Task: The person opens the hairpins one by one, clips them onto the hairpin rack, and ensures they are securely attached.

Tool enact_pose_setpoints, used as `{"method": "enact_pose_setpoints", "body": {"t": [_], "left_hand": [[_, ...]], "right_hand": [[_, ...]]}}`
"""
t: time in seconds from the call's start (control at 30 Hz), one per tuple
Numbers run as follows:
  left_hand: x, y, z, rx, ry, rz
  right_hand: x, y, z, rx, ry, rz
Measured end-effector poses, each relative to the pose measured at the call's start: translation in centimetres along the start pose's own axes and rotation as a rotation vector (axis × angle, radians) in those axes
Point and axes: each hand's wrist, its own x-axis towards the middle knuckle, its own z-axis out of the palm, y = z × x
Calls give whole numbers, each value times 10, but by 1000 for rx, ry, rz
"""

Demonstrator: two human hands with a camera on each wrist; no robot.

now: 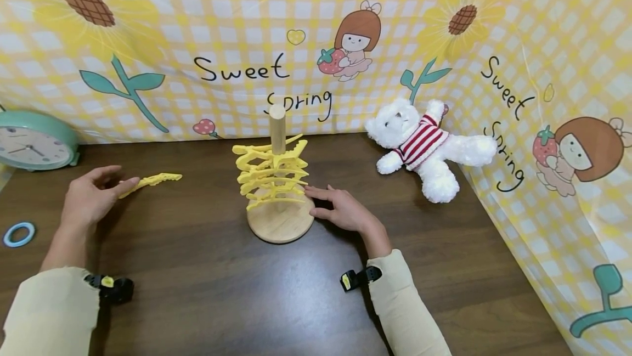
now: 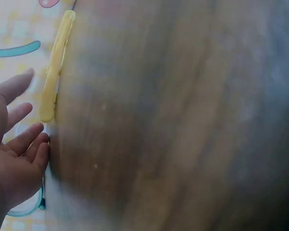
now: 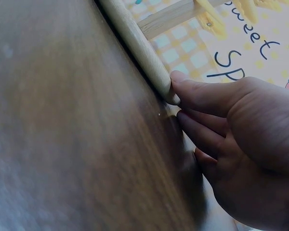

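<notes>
A slim yellow plastic clip (image 1: 160,179) lies on the table at the left. My left hand (image 1: 94,194) is right at its near end, its thumb overlapping the clip in the head view; in the left wrist view the spread fingers show a gap from the clip (image 2: 58,67). Several similar yellow clips (image 1: 273,172) stick out around the post of a wooden stand (image 1: 277,125), stacked one above another. My right hand (image 1: 345,210) touches the right rim of the stand's round base (image 1: 280,230) with fingers extended, the thumb (image 3: 202,94) at the base's edge in the right wrist view.
A green alarm clock (image 1: 37,139) stands at the back left, with a light blue ring (image 1: 18,234) in front of it. A white teddy bear (image 1: 419,145) in a striped shirt lies at the back right. Patterned cloth (image 1: 237,16) walls the table's back and right.
</notes>
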Motion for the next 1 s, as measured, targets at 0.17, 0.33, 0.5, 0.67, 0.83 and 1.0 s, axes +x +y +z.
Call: {"method": "enact_pose_setpoints", "body": {"t": [0.17,0.33,0.5,0.67,0.83,1.0], "left_hand": [[1,-5,2,17,14,6],[2,-5,2,21,-9,9],[2,-6,4,41,-5,16],[2,-8,4,54,-5,21],[3,-9,2,62,-13,22],[2,-7,-1,85,-14,22]], "right_hand": [[-1,-1,0,6,10,-7],[-1,-1,0,9,12,-11],[-2,-1,1,7,10,-5],[-2,0,1,6,12,-12],[0,1,1,2,11,-20],[1,1,1,2,10,-24]]}}
